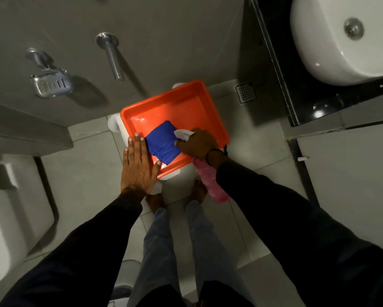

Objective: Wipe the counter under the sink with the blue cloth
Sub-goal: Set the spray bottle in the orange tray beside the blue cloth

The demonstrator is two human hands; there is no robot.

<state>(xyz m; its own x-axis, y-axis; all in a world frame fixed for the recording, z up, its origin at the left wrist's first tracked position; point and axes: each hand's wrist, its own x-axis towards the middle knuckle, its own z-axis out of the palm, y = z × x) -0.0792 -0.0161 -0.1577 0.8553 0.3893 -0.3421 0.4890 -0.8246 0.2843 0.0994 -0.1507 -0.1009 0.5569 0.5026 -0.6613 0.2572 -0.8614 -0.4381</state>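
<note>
A folded blue cloth (pixel 161 144) lies in an orange tray (pixel 181 103) that rests on a white stool. My left hand (pixel 137 165) is flat and open on the tray's near left rim, thumb next to the cloth. My right hand (pixel 197 144) grips a pink spray bottle (pixel 210 180) by its white nozzle, right beside the cloth. The white sink (pixel 341 41) sits on a black counter (pixel 307 100) at the upper right.
A chrome tap (pixel 112 54) and a soap dish (pixel 51 84) stick out of the grey wall at upper left. A floor drain (pixel 245 93) lies beyond the tray. A white toilet (pixel 6 207) stands at the left. My bare feet are under the stool.
</note>
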